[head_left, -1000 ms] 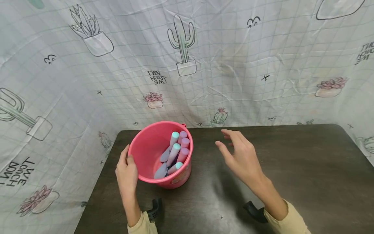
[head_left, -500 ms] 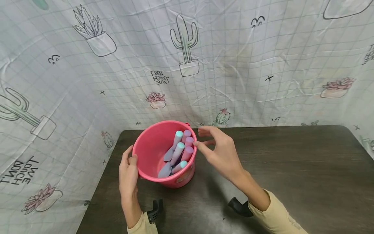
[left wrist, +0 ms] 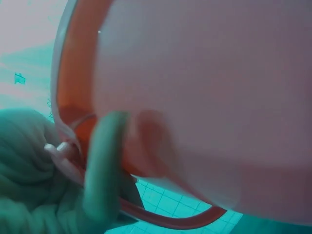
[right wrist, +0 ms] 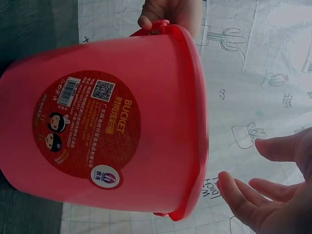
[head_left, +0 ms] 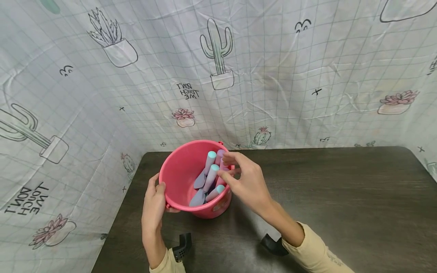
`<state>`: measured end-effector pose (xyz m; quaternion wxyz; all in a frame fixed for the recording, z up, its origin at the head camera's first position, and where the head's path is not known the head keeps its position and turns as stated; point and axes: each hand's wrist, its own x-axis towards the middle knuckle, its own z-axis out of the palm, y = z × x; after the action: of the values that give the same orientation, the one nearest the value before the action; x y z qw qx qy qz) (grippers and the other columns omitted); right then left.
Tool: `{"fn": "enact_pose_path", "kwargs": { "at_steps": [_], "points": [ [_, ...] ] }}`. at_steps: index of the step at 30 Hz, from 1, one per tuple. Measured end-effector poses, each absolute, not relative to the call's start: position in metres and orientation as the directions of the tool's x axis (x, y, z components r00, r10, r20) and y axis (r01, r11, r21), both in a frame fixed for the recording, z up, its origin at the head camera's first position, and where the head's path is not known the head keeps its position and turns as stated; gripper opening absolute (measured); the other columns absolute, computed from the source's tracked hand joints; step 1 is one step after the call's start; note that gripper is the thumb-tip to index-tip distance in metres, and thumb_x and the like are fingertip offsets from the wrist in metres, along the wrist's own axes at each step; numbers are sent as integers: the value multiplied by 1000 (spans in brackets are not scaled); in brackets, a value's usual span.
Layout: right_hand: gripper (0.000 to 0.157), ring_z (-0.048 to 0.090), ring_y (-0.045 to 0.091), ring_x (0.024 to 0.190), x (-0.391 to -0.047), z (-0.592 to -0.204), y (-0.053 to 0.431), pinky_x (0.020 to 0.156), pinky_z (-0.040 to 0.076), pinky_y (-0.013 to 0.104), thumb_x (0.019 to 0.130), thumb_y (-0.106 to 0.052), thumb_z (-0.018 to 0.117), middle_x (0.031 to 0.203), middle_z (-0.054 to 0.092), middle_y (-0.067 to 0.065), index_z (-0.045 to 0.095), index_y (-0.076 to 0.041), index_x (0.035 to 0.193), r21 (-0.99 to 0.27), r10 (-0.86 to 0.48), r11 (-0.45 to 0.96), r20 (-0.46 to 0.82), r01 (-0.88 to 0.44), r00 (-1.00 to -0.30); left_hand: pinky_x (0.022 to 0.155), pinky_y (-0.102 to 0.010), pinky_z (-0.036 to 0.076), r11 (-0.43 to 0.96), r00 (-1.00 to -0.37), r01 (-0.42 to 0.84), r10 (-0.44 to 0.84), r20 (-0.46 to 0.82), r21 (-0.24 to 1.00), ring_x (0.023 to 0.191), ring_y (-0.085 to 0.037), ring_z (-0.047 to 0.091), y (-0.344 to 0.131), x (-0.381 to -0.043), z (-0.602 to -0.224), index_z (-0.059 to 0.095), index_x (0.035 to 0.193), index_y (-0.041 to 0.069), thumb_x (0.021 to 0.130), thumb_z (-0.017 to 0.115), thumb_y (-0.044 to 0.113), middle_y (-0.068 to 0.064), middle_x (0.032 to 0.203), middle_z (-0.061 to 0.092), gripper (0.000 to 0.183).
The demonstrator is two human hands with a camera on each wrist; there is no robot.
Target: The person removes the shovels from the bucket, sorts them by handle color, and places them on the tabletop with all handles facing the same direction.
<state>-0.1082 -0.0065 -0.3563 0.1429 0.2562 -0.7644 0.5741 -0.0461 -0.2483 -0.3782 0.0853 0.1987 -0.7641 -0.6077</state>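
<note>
A pink bucket (head_left: 177, 167) leans toward the right on the dark table, its mouth facing up. My left hand (head_left: 153, 206) grips its left rim, thumb on top and fingers beneath. In the left wrist view, a finger (left wrist: 105, 165) lies against the bucket wall by the curved handle (left wrist: 170, 224). Several utensils (head_left: 210, 178) with lavender and pink handles, some turquoise-ended, lie inside along the right wall; the heads that show are grey-blue. Over the right rim, my right hand (head_left: 250, 182) reaches to the handle ends, thumb and fingers apart. The right wrist view shows those fingers (right wrist: 239, 195) beyond the rim.
The dark wooden table (head_left: 334, 197) stretches to the right. A patterned cactus cloth (head_left: 273, 76) hangs behind and along the left. Black wrist mounts (head_left: 273, 244) stick out below both forearms. A round label (right wrist: 87, 131) is on the bucket's side.
My right hand has moved left from above the table to over the bucket's right rim and the handles. The left hand has stayed at the rim and now wraps further under it.
</note>
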Motion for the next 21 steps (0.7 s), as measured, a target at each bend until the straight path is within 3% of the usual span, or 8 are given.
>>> {"fn": "enact_pose_path", "kwargs": {
  "at_steps": [6,14,21],
  "points": [
    [43,71,28,100,-108,-357,-10,82,62,38,83,3,84,110,72,13,66,2,122,-828,-224,204,479,-522,-848,44,-28,55,186,-907,-196,-408,-106,963,43,-12,55,-251,-47,-380,31,156,0,109,37,13,-15,84,61,49],
    [38,72,29,102,-108,-354,-23,87,61,35,88,-5,81,112,73,15,66,4,122,-900,-193,204,348,-385,-917,46,-31,58,78,-925,-187,-349,-149,979,46,-16,65,-254,-46,-379,25,138,-10,111,33,11,-24,87,63,35],
    [45,72,31,105,-111,-353,-36,93,59,41,87,-11,83,115,72,19,65,4,125,-924,-202,251,242,-289,-949,48,-34,59,-49,-962,-144,-227,-151,988,42,-16,58,-261,-46,-382,38,119,-16,107,30,5,-16,66,57,25]
  ]
}}
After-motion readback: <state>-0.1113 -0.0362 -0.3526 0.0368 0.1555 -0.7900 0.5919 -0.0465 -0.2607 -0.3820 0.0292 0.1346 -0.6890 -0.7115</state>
